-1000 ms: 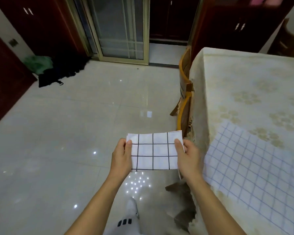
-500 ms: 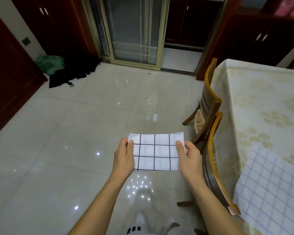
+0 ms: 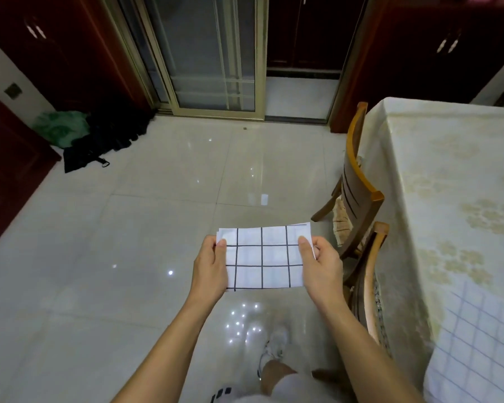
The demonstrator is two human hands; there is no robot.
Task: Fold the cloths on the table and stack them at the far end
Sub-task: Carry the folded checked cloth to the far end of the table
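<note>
Nearest on the right, a blue-checked cloth (image 3: pixel 477 344) lies spread flat over the near left corner of the tabletop (image 3: pixel 448 175), one edge hanging past the tabletop's left edge. It looks thin and limp, so I judge it will sag and slide on the smooth floral cover; taking it by two corners would keep it square while folding.

Out in front, over the tiled floor (image 3: pixel 128 257) and well apart from the tabletop, the folded cloth (image 3: pixel 264 257) with the black grid is held level in the air. The left hand (image 3: pixel 211 267) pinches its left short edge, thumb on top, fingers beneath. The right hand (image 3: pixel 322 264) pinches the right short edge the same way. Each grip is clamped on the fabric. The layered top-left corner shows several plies, so the bundle is light, soft and apt to spring open; holding both ends with the thumbs pressing the layers flat seems the safe way to carry it.

Two wooden chairs (image 3: pixel 358 181) stand between the hands and the tabletop's left edge.

The far end of the tabletop shows only the floral cover where it is in view; no stack is visible there. No containers are in sight, apart from shut cabinets (image 3: pixel 448 48) against the far wall.
</note>
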